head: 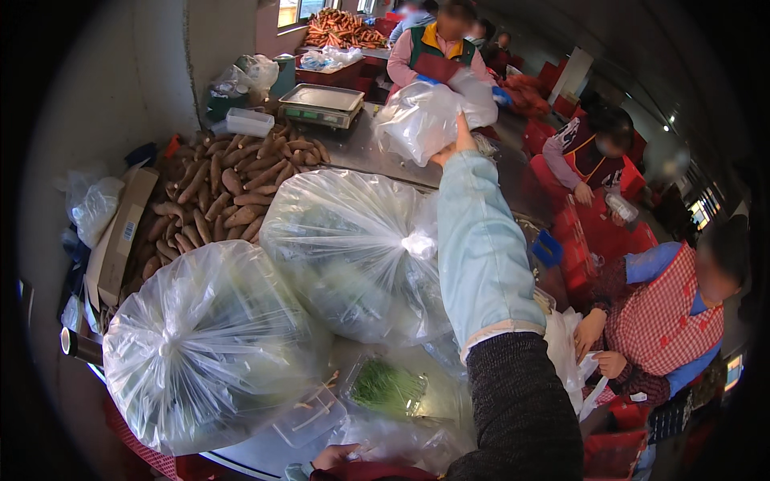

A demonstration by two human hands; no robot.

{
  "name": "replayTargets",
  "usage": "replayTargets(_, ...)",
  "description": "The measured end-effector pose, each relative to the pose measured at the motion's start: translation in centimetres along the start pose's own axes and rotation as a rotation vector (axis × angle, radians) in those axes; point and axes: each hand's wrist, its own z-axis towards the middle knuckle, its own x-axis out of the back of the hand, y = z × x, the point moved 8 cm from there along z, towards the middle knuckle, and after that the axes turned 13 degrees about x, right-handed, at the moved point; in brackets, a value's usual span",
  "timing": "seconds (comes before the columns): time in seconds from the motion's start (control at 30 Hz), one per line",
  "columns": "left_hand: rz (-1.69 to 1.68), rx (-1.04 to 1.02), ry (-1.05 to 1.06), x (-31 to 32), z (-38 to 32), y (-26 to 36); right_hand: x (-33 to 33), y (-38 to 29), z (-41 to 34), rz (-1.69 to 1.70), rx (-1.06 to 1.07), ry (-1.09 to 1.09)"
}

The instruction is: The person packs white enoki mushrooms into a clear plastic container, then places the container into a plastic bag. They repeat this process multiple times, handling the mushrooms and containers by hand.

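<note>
My right hand (457, 143), in a pale blue sleeve cover, reaches far across the table and grips a clear plastic bag (415, 117). The bag's contents cannot be made out. My left hand (334, 457) is at the lower edge beside crumpled clear plastic (400, 442); its fingers are partly hidden, so its grip cannot be told. Before me stand two large knotted clear bags, one on the left (204, 349) and one in the middle (343, 252), with greenish contents. A clear tray of thin green shoots (385, 388) lies near an empty clear tray (310, 418).
Sweet potatoes (234, 186) are heaped behind the bags, beside a cardboard box (120, 234). A weighing scale (322, 105) stands farther back. Opposite, a person in blue gloves (502, 96) is close to the bag. Two people work on the right near red crates (568, 240).
</note>
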Motion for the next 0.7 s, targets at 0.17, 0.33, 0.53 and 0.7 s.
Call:
replayTargets(0.17, -0.084, 0.085, -0.099, -0.9, 0.0, 1.5, 7.4, 4.6, -0.8, -0.341, -0.117, 0.199)
replayTargets(0.33, -0.186, 0.059, -0.226, -2.2, -1.7, 4.9, 9.5, 2.2, -1.2, -0.309, -0.036, 0.019)
replayTargets(0.53, 0.099, -0.226, -0.194, -2.2, -1.9, 5.3, 8.8, -5.4, -9.3, -0.316, 0.083, -0.137)
replayTargets(0.7, 0.235, -0.252, -0.195, -2.3, -2.6, 4.8, 11.0, -11.8, -20.2, -0.353, 0.149, -0.368)
